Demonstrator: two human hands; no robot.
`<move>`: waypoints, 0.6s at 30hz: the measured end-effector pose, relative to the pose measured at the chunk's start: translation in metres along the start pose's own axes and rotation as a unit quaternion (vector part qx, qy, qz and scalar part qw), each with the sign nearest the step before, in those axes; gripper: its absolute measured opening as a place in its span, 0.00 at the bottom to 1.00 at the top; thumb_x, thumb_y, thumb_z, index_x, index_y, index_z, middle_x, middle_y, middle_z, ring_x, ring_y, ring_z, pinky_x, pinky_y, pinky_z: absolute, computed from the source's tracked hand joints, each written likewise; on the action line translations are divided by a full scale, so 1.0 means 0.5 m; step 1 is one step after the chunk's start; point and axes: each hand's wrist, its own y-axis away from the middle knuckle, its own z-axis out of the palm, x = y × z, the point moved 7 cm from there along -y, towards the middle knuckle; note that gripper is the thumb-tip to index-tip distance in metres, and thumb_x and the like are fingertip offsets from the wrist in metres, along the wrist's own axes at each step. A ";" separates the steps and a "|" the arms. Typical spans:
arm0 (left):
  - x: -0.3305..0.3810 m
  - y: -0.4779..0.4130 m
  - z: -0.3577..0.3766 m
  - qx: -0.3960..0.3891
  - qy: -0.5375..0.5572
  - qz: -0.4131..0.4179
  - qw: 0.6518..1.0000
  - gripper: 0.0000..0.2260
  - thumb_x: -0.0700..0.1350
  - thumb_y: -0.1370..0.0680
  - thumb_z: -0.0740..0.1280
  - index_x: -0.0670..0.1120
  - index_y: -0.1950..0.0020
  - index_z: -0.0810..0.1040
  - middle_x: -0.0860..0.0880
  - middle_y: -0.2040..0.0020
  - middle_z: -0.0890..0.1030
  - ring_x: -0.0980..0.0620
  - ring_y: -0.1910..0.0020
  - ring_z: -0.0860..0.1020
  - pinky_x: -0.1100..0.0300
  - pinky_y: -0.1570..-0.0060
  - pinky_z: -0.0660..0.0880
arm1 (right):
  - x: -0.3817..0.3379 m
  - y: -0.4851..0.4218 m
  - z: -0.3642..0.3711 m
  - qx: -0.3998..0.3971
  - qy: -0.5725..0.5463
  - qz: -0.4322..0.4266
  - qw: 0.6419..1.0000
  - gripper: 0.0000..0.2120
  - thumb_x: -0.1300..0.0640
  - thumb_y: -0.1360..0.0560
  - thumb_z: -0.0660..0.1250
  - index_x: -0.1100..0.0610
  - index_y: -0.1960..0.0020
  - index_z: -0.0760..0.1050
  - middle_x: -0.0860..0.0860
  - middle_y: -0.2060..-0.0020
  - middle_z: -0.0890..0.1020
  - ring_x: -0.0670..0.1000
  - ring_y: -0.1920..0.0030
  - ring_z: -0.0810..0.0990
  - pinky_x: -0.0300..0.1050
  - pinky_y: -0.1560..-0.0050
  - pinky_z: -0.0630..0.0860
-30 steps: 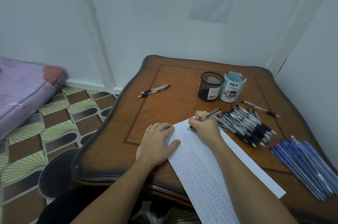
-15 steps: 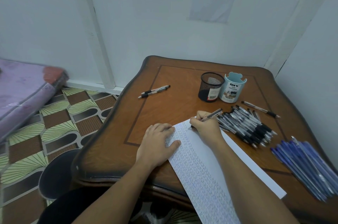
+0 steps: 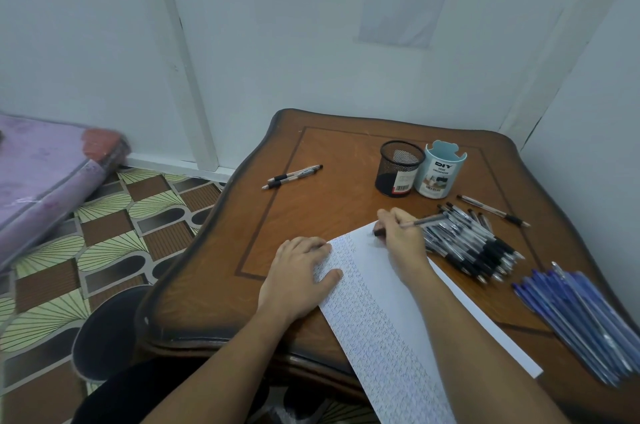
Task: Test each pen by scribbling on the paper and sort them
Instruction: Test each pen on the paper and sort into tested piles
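Observation:
A long white paper (image 3: 398, 288) covered in small scribbles lies diagonally on the wooden table (image 3: 311, 226). My left hand (image 3: 298, 278) rests flat on its left edge. My right hand (image 3: 401, 240) grips a black pen (image 3: 420, 222) with its tip at the paper's far end. A pile of black pens (image 3: 474, 243) lies just right of that hand. A pile of blue pens (image 3: 581, 316) sits at the table's right edge. Two black pens (image 3: 292, 176) lie apart at the far left, and a single pen (image 3: 491, 205) beyond the black pile.
A black mesh cup (image 3: 400, 172) and a pale blue desk organizer (image 3: 440, 169) stand at the back of the table. White walls close in behind and to the right. A dark stool (image 3: 104, 333) and patterned floor lie left of the table.
My right hand has shifted slightly up and to the right along the paper's far end with the pen. The left hand has stayed in place.

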 end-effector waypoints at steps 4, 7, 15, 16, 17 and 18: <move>0.000 -0.001 0.004 0.005 0.004 0.005 1.000 0.32 0.67 0.28 0.52 0.53 0.31 0.75 0.59 0.33 0.72 0.59 0.32 0.65 0.55 0.27 0.55 | 0.006 -0.009 -0.011 0.003 -0.047 0.030 0.998 0.25 0.38 0.19 0.53 0.58 0.60 0.70 0.52 0.74 0.70 0.49 0.73 0.69 0.43 0.68 0.68; -0.003 -0.002 0.006 0.009 0.002 0.005 1.000 0.32 0.68 0.28 0.51 0.53 0.32 0.75 0.59 0.34 0.72 0.59 0.33 0.66 0.53 0.28 0.57 | 0.003 -0.012 -0.005 0.004 -0.028 0.009 1.000 0.21 0.38 0.18 0.50 0.54 0.51 0.71 0.50 0.77 0.69 0.48 0.77 0.66 0.42 0.74 0.64; -0.002 -0.003 0.006 0.005 -0.002 0.006 1.000 0.32 0.67 0.28 0.51 0.52 0.32 0.75 0.60 0.34 0.72 0.59 0.33 0.66 0.54 0.28 0.57 | -0.002 -0.014 0.003 -0.017 -0.046 0.032 0.998 0.11 0.54 0.15 0.54 0.58 0.51 0.71 0.50 0.78 0.68 0.49 0.78 0.64 0.40 0.77 0.62; -0.002 -0.003 0.005 0.006 -0.003 0.006 1.000 0.32 0.68 0.28 0.51 0.52 0.32 0.75 0.60 0.34 0.72 0.59 0.33 0.65 0.54 0.28 0.57 | -0.003 -0.014 0.003 -0.021 -0.036 0.042 0.998 0.09 0.56 0.16 0.54 0.58 0.49 0.71 0.51 0.76 0.69 0.49 0.76 0.66 0.40 0.76 0.63; -0.002 -0.003 0.003 0.006 -0.003 0.006 1.000 0.33 0.68 0.28 0.51 0.52 0.32 0.75 0.60 0.34 0.72 0.59 0.33 0.65 0.55 0.28 0.57 | -0.004 -0.015 0.006 -0.028 -0.032 0.058 0.997 0.09 0.58 0.16 0.54 0.57 0.47 0.72 0.52 0.74 0.71 0.49 0.74 0.68 0.40 0.73 0.65; -0.002 -0.002 0.001 0.006 -0.004 0.006 1.000 0.33 0.68 0.28 0.50 0.52 0.32 0.75 0.60 0.34 0.72 0.59 0.33 0.65 0.55 0.28 0.57 | -0.005 -0.015 0.008 -0.038 -0.038 0.075 0.996 0.09 0.60 0.16 0.53 0.56 0.46 0.72 0.52 0.72 0.73 0.49 0.71 0.71 0.41 0.70 0.66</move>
